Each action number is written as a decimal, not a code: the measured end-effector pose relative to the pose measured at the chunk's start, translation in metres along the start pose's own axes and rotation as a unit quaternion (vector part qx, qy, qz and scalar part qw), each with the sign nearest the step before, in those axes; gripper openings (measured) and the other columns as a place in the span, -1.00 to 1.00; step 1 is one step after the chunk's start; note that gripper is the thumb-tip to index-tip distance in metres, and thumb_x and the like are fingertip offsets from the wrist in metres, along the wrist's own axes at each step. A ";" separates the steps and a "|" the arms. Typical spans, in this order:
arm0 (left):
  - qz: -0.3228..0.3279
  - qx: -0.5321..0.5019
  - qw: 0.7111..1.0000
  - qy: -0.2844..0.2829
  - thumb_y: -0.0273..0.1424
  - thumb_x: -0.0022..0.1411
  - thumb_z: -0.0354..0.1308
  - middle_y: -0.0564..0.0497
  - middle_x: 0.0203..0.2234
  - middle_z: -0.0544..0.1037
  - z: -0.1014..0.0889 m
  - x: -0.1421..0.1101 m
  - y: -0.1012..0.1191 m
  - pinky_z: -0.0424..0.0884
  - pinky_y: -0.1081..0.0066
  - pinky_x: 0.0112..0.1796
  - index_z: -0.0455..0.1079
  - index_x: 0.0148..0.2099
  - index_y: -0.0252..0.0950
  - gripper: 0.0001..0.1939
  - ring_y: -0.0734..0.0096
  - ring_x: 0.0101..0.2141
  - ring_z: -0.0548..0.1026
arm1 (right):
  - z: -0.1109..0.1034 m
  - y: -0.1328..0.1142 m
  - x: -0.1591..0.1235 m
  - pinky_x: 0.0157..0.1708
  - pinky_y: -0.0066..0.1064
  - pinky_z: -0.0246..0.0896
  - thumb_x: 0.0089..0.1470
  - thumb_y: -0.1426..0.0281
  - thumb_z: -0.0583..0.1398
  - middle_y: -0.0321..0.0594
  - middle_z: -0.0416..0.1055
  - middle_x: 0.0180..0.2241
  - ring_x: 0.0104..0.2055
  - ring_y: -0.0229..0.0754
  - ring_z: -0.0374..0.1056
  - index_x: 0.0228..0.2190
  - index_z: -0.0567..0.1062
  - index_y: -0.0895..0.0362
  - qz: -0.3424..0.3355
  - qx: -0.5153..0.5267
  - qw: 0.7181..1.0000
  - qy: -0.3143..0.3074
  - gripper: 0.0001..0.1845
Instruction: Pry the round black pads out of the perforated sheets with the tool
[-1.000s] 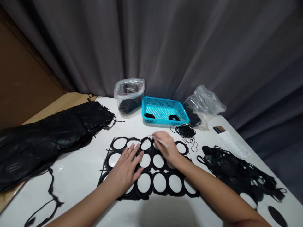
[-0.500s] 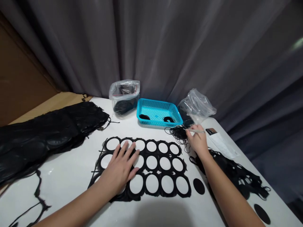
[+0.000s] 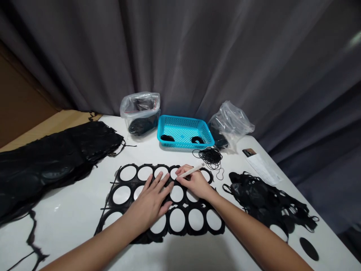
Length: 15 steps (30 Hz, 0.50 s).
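Observation:
A black sheet with rows of round openings, white showing through them, lies flat on the table. My left hand rests on its middle with the fingers spread. My right hand is over the top row, to the right of my left hand. Its fingers close round a slim white pen-shaped tool, held slanting; the tip is hidden by the fingers. Behind my right hand is a loose heap of thin black rings. A single thin ring lies close by.
Across the back stand a clear bag, a blue basket holding black rings, and another clear bag. Folded black material lies left. On the right are black cut scraps, a black disc and a phone-like object.
My right hand has moved left and nearer, from the heap of thin rings to the sheet, with the white tool in it. My left hand stays spread on the sheet.

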<state>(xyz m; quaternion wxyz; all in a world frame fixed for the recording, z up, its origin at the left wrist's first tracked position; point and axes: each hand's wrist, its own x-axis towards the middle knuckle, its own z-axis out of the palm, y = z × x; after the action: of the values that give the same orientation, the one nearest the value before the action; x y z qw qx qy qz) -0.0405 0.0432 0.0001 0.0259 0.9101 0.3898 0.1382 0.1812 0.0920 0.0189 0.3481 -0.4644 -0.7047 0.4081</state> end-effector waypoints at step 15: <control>-0.004 0.004 1.000 0.001 -0.32 0.37 0.09 -0.15 0.35 0.20 0.000 0.000 0.000 0.11 -0.15 0.23 0.27 0.31 -0.23 -0.51 -0.15 0.33 0.12 | -0.022 0.015 0.007 -0.16 -0.19 0.17 0.20 0.54 0.07 -0.06 0.50 -0.31 -0.21 0.00 0.36 -0.32 0.44 0.11 -0.135 -0.342 0.929 0.043 -0.84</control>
<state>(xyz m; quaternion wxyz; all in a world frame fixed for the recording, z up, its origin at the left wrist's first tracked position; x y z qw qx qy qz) -0.0404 0.0428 0.0003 0.0219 0.9086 0.3938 0.1373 0.2038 0.1073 0.0151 0.2501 -0.4733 -0.8417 0.0713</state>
